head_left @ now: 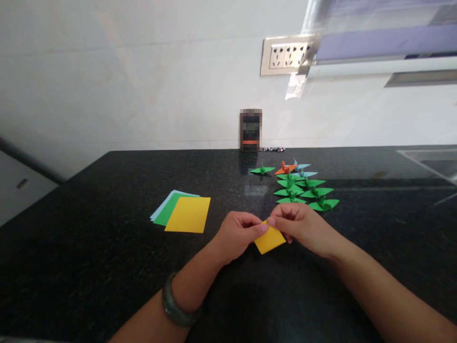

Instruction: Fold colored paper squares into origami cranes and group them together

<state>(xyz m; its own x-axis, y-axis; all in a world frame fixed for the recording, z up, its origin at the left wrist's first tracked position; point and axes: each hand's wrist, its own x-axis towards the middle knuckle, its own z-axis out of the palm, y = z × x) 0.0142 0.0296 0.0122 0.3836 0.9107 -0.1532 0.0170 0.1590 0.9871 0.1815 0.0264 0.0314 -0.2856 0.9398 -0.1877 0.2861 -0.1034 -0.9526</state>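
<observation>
A small folded square of yellow origami paper (270,240) is held between my two hands, one corner pointing toward me. My left hand (240,234) pinches its upper left edge, thumb on top. My right hand (297,224) grips the top corner between thumb and fingers, close beside the left thumb. The fingers beneath the paper are partly hidden. Just beyond my right hand stand several green paper cranes (323,192) in rows. Behind them are an orange paper crane (285,168) and light blue paper cranes (304,173). One green crane (262,169) sits apart to the left.
On the black countertop (107,267), left of my hands, lie fanned paper sheets: yellow (188,215) on top, then green (166,213) and light blue. A phone-like object (251,131), its front blurred, leans on the wall beside a beaded strap (274,149). A socket panel (285,55) is above.
</observation>
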